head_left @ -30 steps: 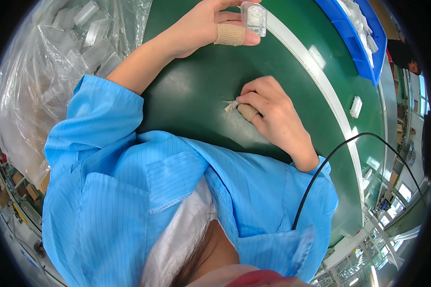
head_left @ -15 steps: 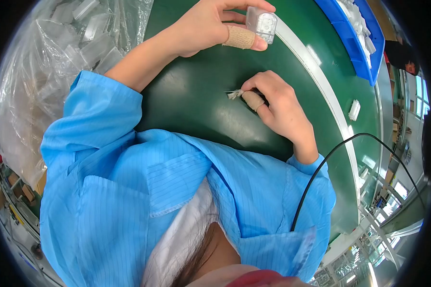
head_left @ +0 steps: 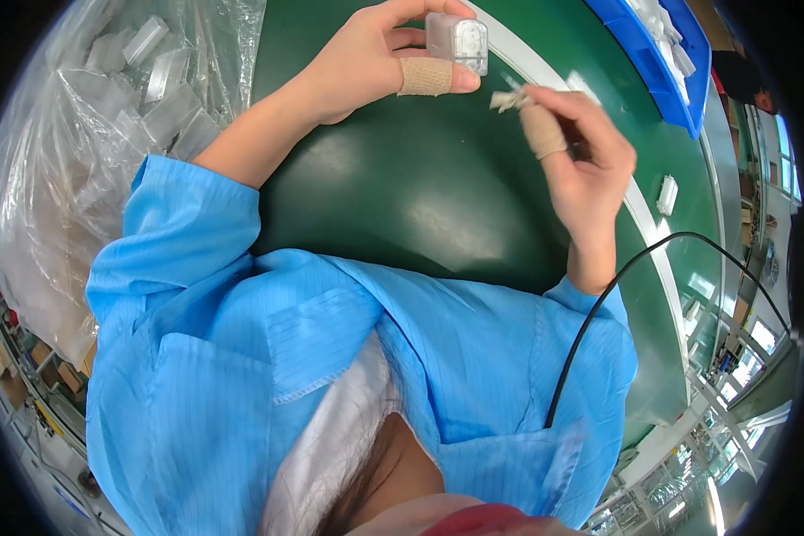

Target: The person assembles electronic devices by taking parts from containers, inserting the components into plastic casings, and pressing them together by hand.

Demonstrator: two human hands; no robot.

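Left hand (head_left: 362, 64): raised, forearm slanting up and rightward from a blue sleeve (head_left: 192, 210). Fingers reach over the far side of a clear plastic case (head_left: 457, 43), thumb along its near side; spread only as wide as the case, which they grip. Tan wrap (head_left: 425, 77) around the thumb.

Clear plastic case: between left thumb and fingertips, off the worktop, end face turned rightward.

Right hand (head_left: 590, 156): forearm near upright, knuckles outward, fingers curled back toward the left hand. Thumb and forefinger closed in a pinch; second tan wrap (head_left: 543, 132) on the thumb.

Cream-coloured scrap (head_left: 509, 101): held at the right fingertips, projecting leftward, near the case but apart from it. Thin pale piece alongside, blurred; its kind cannot be told.

Surroundings: green worktop (head_left: 348, 214) beneath both hands; blue bin (head_left: 690, 114) of white pieces, beyond the right fingers to the right; one white part (head_left: 666, 195), right of the right wrist; clear bag (head_left: 54, 205) holding clear pieces, left of the left fingers.
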